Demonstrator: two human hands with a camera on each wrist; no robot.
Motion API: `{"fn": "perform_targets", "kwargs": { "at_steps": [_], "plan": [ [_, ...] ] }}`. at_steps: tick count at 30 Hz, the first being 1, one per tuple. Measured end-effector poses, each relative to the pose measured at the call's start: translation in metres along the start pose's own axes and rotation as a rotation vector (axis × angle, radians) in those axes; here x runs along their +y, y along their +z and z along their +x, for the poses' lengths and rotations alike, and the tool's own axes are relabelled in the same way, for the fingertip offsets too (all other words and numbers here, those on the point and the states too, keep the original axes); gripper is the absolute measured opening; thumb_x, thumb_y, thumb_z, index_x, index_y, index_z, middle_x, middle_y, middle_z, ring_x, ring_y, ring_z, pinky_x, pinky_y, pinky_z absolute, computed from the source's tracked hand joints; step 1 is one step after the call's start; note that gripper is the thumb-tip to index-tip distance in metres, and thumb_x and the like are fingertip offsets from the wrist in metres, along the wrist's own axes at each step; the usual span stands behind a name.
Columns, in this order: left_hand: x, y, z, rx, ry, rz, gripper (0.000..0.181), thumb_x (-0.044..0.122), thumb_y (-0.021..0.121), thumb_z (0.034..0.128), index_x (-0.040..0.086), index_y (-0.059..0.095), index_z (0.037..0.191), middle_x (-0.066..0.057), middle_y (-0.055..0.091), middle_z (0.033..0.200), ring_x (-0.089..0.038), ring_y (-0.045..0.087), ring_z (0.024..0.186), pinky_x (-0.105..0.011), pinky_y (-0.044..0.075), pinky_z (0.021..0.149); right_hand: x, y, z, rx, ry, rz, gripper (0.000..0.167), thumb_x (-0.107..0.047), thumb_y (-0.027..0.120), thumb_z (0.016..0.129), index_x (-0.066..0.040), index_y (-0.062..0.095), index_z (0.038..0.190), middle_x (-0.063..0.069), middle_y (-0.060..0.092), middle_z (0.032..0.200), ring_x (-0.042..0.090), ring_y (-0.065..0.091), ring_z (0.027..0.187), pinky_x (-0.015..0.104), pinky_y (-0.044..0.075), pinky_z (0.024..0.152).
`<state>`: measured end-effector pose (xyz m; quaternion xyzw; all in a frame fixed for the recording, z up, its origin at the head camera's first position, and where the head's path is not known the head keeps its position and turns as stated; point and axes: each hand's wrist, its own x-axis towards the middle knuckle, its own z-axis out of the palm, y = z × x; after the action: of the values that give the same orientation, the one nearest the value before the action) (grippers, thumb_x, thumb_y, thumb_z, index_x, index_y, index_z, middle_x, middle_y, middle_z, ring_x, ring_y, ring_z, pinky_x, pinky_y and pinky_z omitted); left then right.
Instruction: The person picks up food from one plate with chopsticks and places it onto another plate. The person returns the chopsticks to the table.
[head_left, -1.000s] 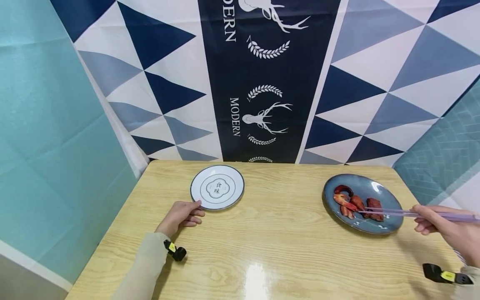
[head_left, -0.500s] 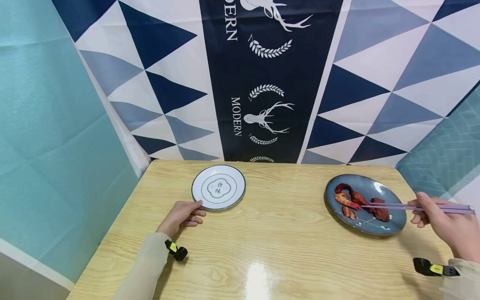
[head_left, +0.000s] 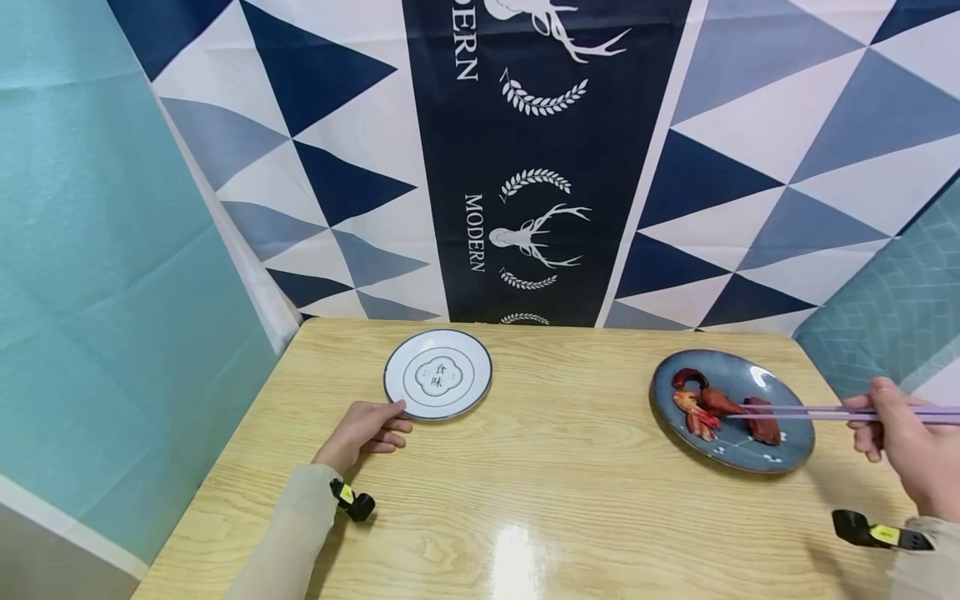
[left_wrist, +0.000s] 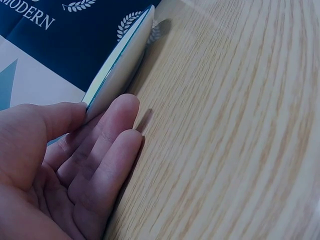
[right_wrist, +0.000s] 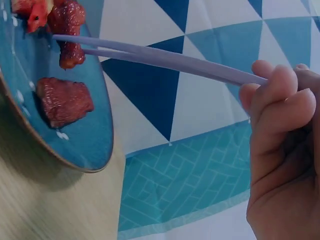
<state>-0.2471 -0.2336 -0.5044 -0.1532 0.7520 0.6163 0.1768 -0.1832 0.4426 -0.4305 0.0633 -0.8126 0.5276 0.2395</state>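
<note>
The left hand (head_left: 363, 435) pinches the near-left rim of a white plate (head_left: 438, 374); in the left wrist view its thumb lies on the edge of the plate (left_wrist: 120, 65). The right hand (head_left: 911, 446) holds purple chopsticks (head_left: 825, 412), whose tips lie over a blue oval plate (head_left: 795, 454). In the right wrist view the chopsticks (right_wrist: 165, 58) reach a reddish-brown drumstick-shaped piece (right_wrist: 67, 30); whether they grip it I cannot tell. A dark meat piece (right_wrist: 65, 101) lies beside it. A shrimp-like piece (head_left: 692, 406) and a dark curved piece (head_left: 688, 377) lie at the plate's left.
Both plates stand toward the back of a wooden table (head_left: 480, 475). Behind it hangs a patterned cloth (head_left: 525, 167), with a teal cloth (head_left: 127, 250) on the left. Each wrist wears a small black camera, the left one (head_left: 352, 502) close above the tabletop.
The chopstick tips have shifted from around the shrimp-like piece to the drumstick-shaped piece. The shrimp-like piece has turned slightly. The left hand keeps its hold on the white plate.
</note>
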Motion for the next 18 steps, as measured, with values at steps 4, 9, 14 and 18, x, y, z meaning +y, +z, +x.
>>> {"fn": "perform_targets", "kwargs": {
  "at_steps": [4,9,14,18],
  "plan": [
    [-0.002,0.0,0.0,0.002,-0.002,-0.01,0.041,0.039,0.067,0.1009,0.0,0.076,0.106,-0.002,0.078,0.083,-0.011,0.073,0.063,-0.024,0.061,0.059,-0.002,-0.003,0.004,0.018,-0.012,-0.012,0.048,-0.013,0.036,0.113,-0.026,0.072,0.083,-0.01,0.057,0.056,0.006,0.048,0.037,0.029,0.034,0.033],
    [-0.003,0.0,-0.002,0.0,0.009,-0.012,0.042,0.04,0.067,0.1007,-0.001,0.076,0.106,-0.003,0.078,0.084,-0.011,0.073,0.063,-0.024,0.061,0.059,-0.006,-0.005,0.011,0.02,-0.009,-0.052,0.047,-0.012,0.037,0.112,-0.026,0.071,0.083,-0.008,0.057,0.056,0.005,0.052,0.04,0.021,0.042,0.036],
    [-0.003,0.0,-0.002,-0.004,0.013,-0.015,0.04,0.038,0.067,0.1009,-0.001,0.076,0.105,-0.003,0.078,0.083,-0.011,0.073,0.063,-0.024,0.061,0.059,-0.009,-0.007,0.015,-0.032,0.022,-0.03,0.045,-0.014,0.037,0.113,-0.025,0.071,0.085,-0.005,0.058,0.058,0.006,0.055,0.042,0.019,0.045,0.039],
    [-0.003,0.0,-0.002,-0.012,0.02,-0.024,0.041,0.038,0.067,0.1008,-0.001,0.076,0.105,-0.003,0.077,0.084,-0.011,0.073,0.063,-0.024,0.061,0.059,-0.015,-0.006,0.017,-0.05,0.109,-0.013,0.043,-0.021,0.04,0.113,-0.025,0.072,0.084,-0.003,0.059,0.06,0.009,0.056,0.043,0.02,0.048,0.04]
  ]
}}
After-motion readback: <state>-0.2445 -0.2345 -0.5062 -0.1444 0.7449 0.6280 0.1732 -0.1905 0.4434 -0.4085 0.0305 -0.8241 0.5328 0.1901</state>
